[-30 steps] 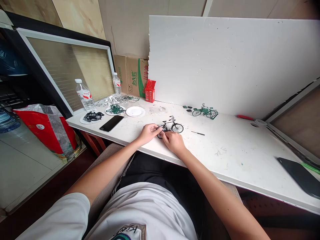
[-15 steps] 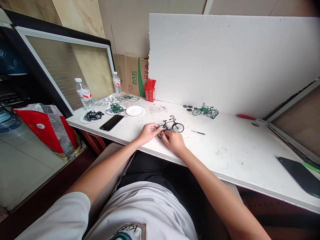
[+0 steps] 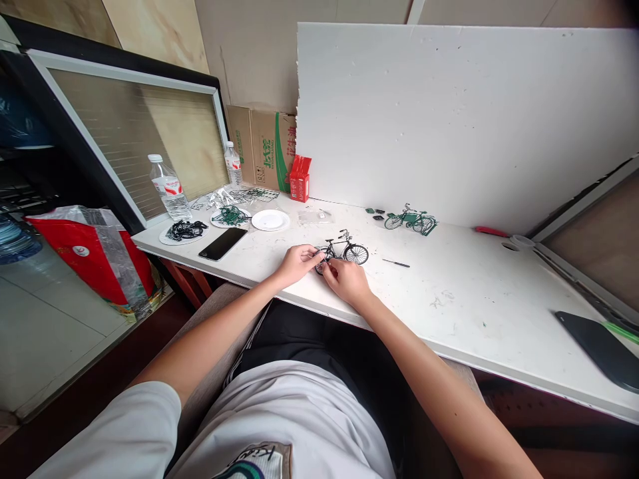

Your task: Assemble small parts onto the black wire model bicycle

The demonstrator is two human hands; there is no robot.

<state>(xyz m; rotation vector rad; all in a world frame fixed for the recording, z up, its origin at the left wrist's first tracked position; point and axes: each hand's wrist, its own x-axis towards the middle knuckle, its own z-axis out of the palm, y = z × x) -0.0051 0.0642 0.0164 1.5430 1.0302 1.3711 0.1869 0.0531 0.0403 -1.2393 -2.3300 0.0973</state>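
A small black model bicycle (image 3: 356, 253) stands upright near the table's front edge, its handlebar to the right. My left hand (image 3: 298, 263) grips it at the rear wheel, thumb and fingers closed. From the front, my right hand (image 3: 348, 279) pinches the lower rear part of the same bicycle. The fingers of both hands partly hide the rear wheel, and any tiny part between them cannot be made out. To the right lies a thin dark screwdriver-like tool (image 3: 396, 263).
A green model bicycle (image 3: 410, 219) stands at the back. Left are plates with black parts (image 3: 186, 229) and green parts (image 3: 231, 215), a bare white plate (image 3: 270, 220), a phone (image 3: 222, 244), a water bottle (image 3: 168, 189) and a red box (image 3: 300, 179). A dark tablet-like slab (image 3: 602, 349) lies far right.
Almost nothing differs. Both hands keep their hold on the black model bicycle, and the camera view has shifted very slightly.
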